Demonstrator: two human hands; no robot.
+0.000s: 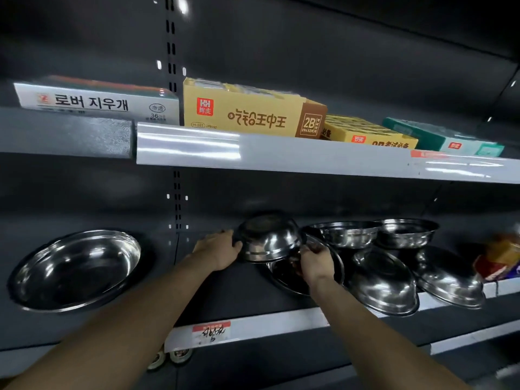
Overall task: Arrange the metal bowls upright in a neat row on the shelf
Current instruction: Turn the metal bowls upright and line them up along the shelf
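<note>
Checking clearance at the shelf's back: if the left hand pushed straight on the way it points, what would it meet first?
The left hand already grips the overturned bowl; that is first. Beyond it probably the shelf's dark back panel, though depth is unclear.

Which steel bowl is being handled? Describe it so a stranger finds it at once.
Look at the lower dark shelf, right of the slotted upright. Among the shiny steel bowls there, it is the upside-down steel bowl gripped by the left hand and right hand. Only it shows its base while held.
</note>
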